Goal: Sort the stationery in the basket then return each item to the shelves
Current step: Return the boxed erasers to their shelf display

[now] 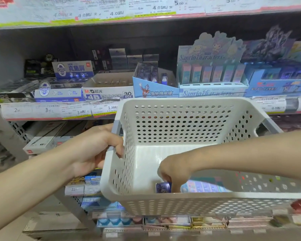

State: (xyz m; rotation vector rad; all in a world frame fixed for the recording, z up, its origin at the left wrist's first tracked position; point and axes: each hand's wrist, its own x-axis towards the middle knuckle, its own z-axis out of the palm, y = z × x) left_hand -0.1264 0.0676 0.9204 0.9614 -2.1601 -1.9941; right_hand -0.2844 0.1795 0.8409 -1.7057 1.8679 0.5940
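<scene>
A white perforated plastic basket (181, 119) is held up in front of the store shelves. My left hand (96, 146) grips its left rim, fingers curled over the edge. My right hand (174, 173) reaches down inside the basket and pinches a small dark purple eraser box (162, 187) at the near wall. Beside it on the basket floor lies a pastel blue and pink pack (203, 186), partly hidden by my right wrist.
The middle shelf holds eraser display boxes: a white 4B eraser carton (108, 93), a blue character eraser box (155, 89), a pastel Sanrio display (212, 73) and a blue box (278, 84) at right. Price tags (47, 110) line the shelf edge. Lower shelves carry more stationery packs.
</scene>
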